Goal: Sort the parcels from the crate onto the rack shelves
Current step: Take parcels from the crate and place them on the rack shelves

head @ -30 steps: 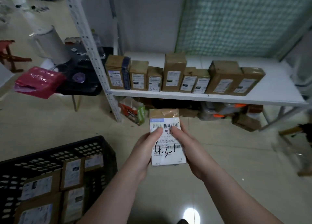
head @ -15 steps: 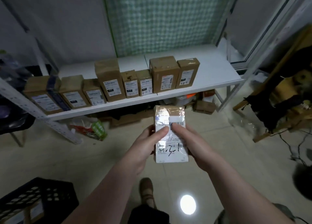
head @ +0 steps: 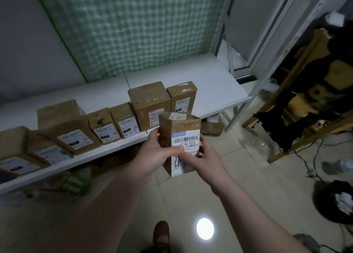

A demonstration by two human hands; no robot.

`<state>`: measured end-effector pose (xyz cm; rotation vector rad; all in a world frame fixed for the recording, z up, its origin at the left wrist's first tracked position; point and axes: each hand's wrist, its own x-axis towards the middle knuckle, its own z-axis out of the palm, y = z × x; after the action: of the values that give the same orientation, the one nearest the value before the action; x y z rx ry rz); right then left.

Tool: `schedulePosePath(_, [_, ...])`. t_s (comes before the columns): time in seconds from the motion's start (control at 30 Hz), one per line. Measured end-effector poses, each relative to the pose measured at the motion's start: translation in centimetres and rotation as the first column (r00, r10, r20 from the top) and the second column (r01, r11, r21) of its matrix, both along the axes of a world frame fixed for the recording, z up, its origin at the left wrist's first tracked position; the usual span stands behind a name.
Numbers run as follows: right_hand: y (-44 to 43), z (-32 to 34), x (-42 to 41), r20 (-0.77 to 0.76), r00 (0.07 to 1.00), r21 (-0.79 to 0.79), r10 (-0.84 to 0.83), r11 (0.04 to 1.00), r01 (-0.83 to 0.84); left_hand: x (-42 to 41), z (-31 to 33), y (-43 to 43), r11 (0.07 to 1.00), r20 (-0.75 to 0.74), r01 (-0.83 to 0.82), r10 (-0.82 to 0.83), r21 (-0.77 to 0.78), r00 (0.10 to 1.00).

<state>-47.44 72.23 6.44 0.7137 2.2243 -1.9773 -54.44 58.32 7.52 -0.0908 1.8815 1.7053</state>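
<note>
I hold a small brown cardboard parcel point(head: 179, 130) upright in front of me, its white barcode label with handwritten digits facing me. My left hand point(head: 154, 155) grips its left side, thumb across the label. My right hand point(head: 206, 157) grips its right side and lower front. The parcel hovers just in front of the low white rack shelf point(head: 215, 84), near the right end of a row of several labelled brown parcels point(head: 150, 105) standing on it. The crate is out of view.
The shelf's right part is bare white board. More boxes and a green packet point(head: 76, 182) lie under the shelf. A wooden frame with dark items point(head: 305, 100) and cables stands at the right. My shoe point(head: 161, 233) shows on the tiled floor.
The view has swung right and closer to the shelf; the crate has left the frame. The parcel has risen and tilted more upright, nearer the row's right end, both hands still holding it.
</note>
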Motion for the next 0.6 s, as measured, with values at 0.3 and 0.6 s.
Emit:
schedulePosePath(0.3, [7.8, -1.9, -4.9, -0.017, 0.996, 0.168, -0.088, 0.982, 0.09, -5.5, -1.3, 10.0, 0.993, -0.044, 0.11, -0.112, -0.043, 0.993])
schedulePosePath(0.6, [20.2, -5.3, -8.8, 0.114, 0.993, 0.239, 0.008, 0.97, -0.035, -8.0, -3.2, 21.3, 0.976, -0.032, 0.175, -0.18, -0.128, 0.983])
